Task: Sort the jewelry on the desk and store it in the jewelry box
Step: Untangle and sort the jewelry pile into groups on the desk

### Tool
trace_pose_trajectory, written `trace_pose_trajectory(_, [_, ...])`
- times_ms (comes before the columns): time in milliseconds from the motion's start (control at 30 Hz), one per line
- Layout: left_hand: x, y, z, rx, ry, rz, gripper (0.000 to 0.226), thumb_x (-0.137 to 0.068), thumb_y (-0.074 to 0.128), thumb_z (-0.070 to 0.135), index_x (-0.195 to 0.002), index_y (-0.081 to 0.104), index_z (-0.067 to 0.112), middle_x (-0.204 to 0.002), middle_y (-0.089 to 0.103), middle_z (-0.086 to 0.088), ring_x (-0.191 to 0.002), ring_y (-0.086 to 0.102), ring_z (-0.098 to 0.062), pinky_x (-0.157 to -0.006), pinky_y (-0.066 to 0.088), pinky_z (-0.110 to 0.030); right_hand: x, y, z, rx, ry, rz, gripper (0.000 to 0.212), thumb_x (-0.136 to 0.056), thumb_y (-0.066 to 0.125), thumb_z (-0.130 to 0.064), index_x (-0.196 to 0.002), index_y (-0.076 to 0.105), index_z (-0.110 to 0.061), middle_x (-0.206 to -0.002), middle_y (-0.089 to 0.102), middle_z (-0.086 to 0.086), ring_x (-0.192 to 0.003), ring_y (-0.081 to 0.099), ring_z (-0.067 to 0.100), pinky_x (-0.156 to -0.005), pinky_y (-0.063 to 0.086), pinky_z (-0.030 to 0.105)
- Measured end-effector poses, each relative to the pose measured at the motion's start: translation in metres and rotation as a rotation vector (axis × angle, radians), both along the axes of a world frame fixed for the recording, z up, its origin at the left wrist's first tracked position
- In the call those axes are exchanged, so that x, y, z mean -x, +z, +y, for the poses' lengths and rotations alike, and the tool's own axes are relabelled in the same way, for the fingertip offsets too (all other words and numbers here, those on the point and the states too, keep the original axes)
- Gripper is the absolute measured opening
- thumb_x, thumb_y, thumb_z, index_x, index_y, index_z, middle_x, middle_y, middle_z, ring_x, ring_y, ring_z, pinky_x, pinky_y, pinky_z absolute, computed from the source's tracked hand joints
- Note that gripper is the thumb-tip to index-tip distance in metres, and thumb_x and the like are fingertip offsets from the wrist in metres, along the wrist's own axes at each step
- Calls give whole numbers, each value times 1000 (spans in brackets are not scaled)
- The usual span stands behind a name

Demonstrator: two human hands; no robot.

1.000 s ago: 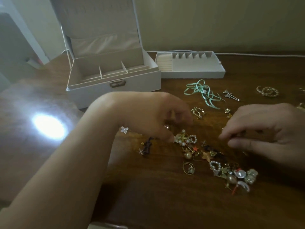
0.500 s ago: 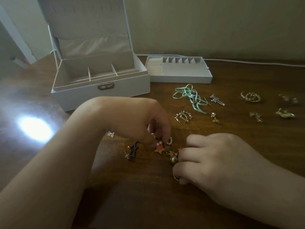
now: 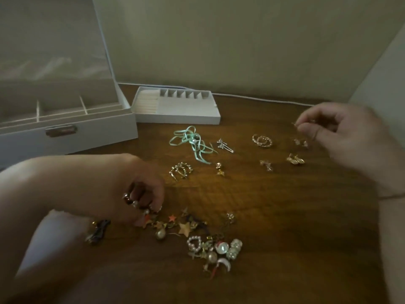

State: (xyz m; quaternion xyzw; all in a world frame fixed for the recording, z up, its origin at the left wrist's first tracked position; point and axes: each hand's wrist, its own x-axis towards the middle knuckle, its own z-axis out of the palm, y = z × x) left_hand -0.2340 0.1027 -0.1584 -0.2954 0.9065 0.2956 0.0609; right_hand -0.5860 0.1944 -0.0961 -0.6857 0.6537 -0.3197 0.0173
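The left hand [image 3: 140, 194] has its fingers curled down, pinching a small pearl piece [image 3: 133, 202] at the edge of the jewelry pile [image 3: 197, 240] on the tabletop [image 3: 285, 216]. The right hand [image 3: 341, 132] pinches a thin gold earring [image 3: 295, 125], held up on the far right. The jewelry box [image 3: 65, 132] stands open at the back left.
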Motion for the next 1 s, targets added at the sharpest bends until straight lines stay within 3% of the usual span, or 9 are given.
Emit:
trace_pose_trajectory(200, [-5, -6, 2, -24, -6, 143, 35, -35, 69, 56, -68, 62, 66, -73, 64, 26, -55, 56, -1, -50, 39, -17, 80, -22, -10, -451, -542, 84, 24, -85, 73, -24, -65, 61, -28, -88, 63, 9, -85, 55, 26, -77, 43, 33])
trace_pose_trajectory(400, [-4, 3, 6, 18, 2, 127, 34, -40, 70, 55, -71, 63, 65, -80, 65, 23, -60, 59, -4, -52, 41, -13, 89, -34, -18, -619, -542, 58, 12, -85, 73, -20, -73, 71, -19, -86, 65, 3, -74, 60, 23, -70, 49, 33])
trace_pose_trajectory(567, [-8, 30, 18, 28, -37, 17, 29, -73, 80, 38, -95, 65, 50, -95, 64, 20, -89, 61, -6, -74, 52, -23, 86, -31, -14, -535, -514, 33, 19, -79, 78, -16, -66, 70, -28, -90, 68, 10, -86, 62, 31, -74, 52, 40])
trace_pose_trajectory(633, [-8, 35, 22, 10, -29, 13, 25, -79, 79, 30, -96, 67, 44, -95, 64, 18, -91, 62, -7, -78, 52, -28, 104, -43, -15, -489, -463, 58, 23, -72, 83, -33, -70, 67, -49, -87, 69, 10, -86, 63, 33, -71, 52, 40])
trace_pose_trajectory(667, [-8, 36, 23, 6, -23, 7, 24, -80, 78, 28, -96, 67, 42, -95, 64, 17, -91, 62, -6, -78, 51, -27, 118, -47, -17, -460, -450, 65, 23, -60, 81, -60, -74, 63, -58, -84, 70, 7, -83, 64, 32, -64, 51, 38])
trace_pose_trajectory(733, [-9, 38, 25, 3, -8, -13, 26, -82, 77, 24, -97, 67, 42, -95, 63, 19, -91, 61, -5, -79, 51, -24, 135, -42, -18, -325, -389, 134, 71, -30, 52, -99, -82, 64, -52, -63, 66, -6, -68, 61, 26, -54, 48, 37])
trace_pose_trajectory(800, [-10, 40, 26, 0, 2, -23, 28, -83, 76, 21, -97, 66, 43, -94, 62, 19, -89, 61, -4, -79, 51, -24, 87, -24, -10, -213, -258, 159, 59, -49, 50, -89, -84, 65, -45, -52, 58, -9, -57, 56, 22, -49, 53, 37])
trace_pose_trajectory(900, [-13, 40, 24, -6, 20, -17, 34, -82, 75, 14, -97, 66, 43, -93, 63, 19, -86, 62, -5, -77, 51, -22, -33, -4, 9, -131, 67, 98, 10, -80, 70, -48, -88, 65, -49, -73, 65, -17, -68, 60, 5, -65, 51, 24])
trace_pose_trajectory(1000, [-17, 41, 22, -2, 35, -41, 38, -82, 72, 8, -98, 66, 43, -94, 63, 19, -86, 61, -5, -76, 52, -22, -110, -12, 24, -237, 481, 73, 14, -83, 68, -36, -96, 72, -35, -88, 64, -22, -86, 61, 0, -72, 44, 8])
